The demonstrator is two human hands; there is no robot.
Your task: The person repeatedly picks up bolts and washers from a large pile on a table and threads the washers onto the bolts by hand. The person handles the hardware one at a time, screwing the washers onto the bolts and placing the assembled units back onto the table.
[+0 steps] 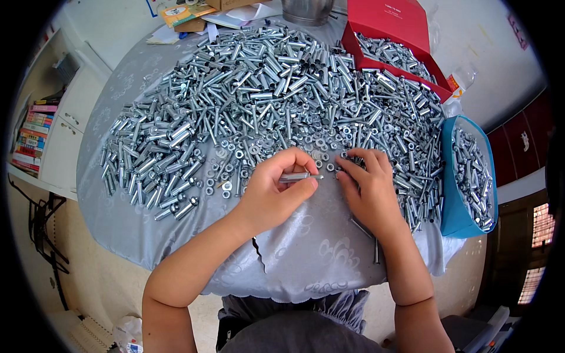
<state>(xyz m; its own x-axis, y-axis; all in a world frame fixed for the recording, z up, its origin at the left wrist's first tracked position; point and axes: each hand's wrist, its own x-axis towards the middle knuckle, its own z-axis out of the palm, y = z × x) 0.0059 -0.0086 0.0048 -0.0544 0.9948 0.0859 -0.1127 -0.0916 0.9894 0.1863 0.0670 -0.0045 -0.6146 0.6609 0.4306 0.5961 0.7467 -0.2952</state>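
My left hand (273, 191) is closed around a sleeve anchor bolt (294, 177), a shiny metal tube with a thinner threaded tip pointing right. It holds the bolt level, just above the near edge of the hardware pile. Just to the right, my right hand (372, 191) reaches down to the table with thumb and forefinger apart. Its fingertips are at a few loose hex nuts (330, 167); whether they touch one I cannot tell. Flat washers (254, 150) lie beyond the left hand. Several assembled anchor bolts (185, 208) lie grouped at the left.
A large heap of metal sleeves and bolts (282, 65) covers much of the grey tablecloth (294, 259). At the far right stands a red box (388, 20) of sleeves; nearer is a blue bin (453, 200) of bolts. A long bolt (376, 252) lies by my right forearm.
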